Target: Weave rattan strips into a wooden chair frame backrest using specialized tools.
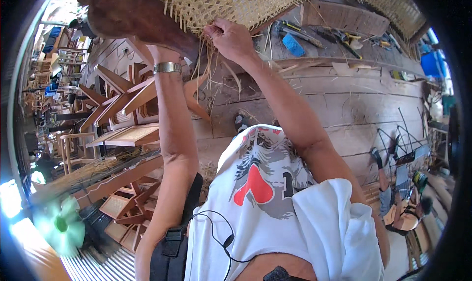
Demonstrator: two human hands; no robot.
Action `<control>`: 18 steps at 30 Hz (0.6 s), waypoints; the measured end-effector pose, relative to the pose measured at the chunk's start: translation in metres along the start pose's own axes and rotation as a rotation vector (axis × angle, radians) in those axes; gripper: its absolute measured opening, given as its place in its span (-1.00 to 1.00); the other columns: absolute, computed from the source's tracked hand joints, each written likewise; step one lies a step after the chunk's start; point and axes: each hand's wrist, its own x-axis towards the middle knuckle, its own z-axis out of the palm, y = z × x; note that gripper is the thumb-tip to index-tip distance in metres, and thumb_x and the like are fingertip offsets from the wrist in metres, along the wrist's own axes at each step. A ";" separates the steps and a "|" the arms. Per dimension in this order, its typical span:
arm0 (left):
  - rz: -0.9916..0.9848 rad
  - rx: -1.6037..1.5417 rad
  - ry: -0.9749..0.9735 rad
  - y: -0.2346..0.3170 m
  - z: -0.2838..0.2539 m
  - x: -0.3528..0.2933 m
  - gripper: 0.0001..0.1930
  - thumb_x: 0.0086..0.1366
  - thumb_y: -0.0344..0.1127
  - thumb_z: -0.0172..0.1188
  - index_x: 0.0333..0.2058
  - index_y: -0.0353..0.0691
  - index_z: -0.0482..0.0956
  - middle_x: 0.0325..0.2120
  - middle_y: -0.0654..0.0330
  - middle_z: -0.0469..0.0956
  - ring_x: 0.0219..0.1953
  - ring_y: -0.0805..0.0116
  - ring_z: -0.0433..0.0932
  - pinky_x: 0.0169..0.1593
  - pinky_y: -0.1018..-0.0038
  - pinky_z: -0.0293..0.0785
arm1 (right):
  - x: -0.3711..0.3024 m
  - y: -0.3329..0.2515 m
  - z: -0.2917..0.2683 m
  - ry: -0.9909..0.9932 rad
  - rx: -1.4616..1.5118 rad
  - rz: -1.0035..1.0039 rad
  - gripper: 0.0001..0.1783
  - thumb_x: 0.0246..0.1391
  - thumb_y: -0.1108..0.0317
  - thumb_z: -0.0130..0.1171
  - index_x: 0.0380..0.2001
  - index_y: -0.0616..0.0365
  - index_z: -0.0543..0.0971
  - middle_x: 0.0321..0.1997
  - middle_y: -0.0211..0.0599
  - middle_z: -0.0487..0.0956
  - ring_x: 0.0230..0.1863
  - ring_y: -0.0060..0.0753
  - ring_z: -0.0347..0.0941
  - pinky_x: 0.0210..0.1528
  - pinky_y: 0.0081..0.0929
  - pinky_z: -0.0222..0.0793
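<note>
A sheet of woven cane webbing (pixel 246 8) spreads across the top of the view, meeting a dark brown wooden piece (pixel 132 20) on its left. At the webbing's lower edge my right hand (pixel 230 39) is closed in a pinch on a cane strand. Loose cane strands (pixel 209 59) dangle just below those fingers. My left hand (pixel 160 52), with a metal watch at the wrist, reaches under the dark wooden piece; its fingers are hidden there.
Stacked wooden chair frames (pixel 123 96) crowd the left side. On a plank bench to the right lie a blue block (pixel 293 45), a hammer (pixel 305 35) and several hand tools. A green fan (pixel 61 224) spins at lower left. Another person (pixel 408 212) sits at far right.
</note>
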 end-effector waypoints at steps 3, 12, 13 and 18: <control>0.043 0.085 0.091 0.002 0.013 -0.002 -0.64 0.48 -0.13 0.15 0.06 -0.28 0.56 -0.22 0.19 0.60 -0.17 0.38 0.60 -0.07 0.45 0.52 | 0.000 0.008 -0.001 -0.003 0.085 -0.049 -0.61 0.27 -0.09 0.23 -0.21 0.00 0.73 -0.32 -0.10 0.73 -0.27 0.04 0.69 -0.22 -0.06 0.56; 0.129 1.320 0.767 0.006 -0.009 -0.142 -0.71 0.52 -0.17 0.16 -0.04 -0.31 0.58 -0.35 0.27 0.60 -0.34 0.52 0.55 -0.24 0.60 0.51 | -0.044 0.100 -0.092 -0.170 0.047 0.048 -0.53 0.28 -0.07 0.22 -0.30 0.19 0.66 -0.41 -0.02 0.61 -0.32 -0.03 0.56 -0.21 -0.20 0.43; 0.198 1.276 0.683 0.003 -0.008 -0.151 -0.72 0.51 -0.19 0.17 -0.05 -0.32 0.59 -0.35 0.27 0.60 -0.34 0.54 0.55 -0.23 0.59 0.50 | -0.047 0.112 -0.102 -0.169 0.040 0.066 -0.55 0.28 -0.04 0.23 -0.31 0.20 0.65 -0.43 -0.11 0.59 -0.36 -0.18 0.49 -0.25 -0.26 0.38; 0.321 1.384 0.428 -0.011 0.052 -0.166 -0.77 0.48 -0.23 0.25 -0.12 -0.31 0.64 -0.30 0.28 0.66 -0.30 0.60 0.55 -0.20 0.57 0.52 | -0.055 0.144 -0.121 -0.112 0.039 0.158 -0.67 0.30 0.12 0.30 -0.33 0.20 0.64 -0.50 -0.42 0.52 -0.42 -0.61 0.32 -0.33 -0.44 0.28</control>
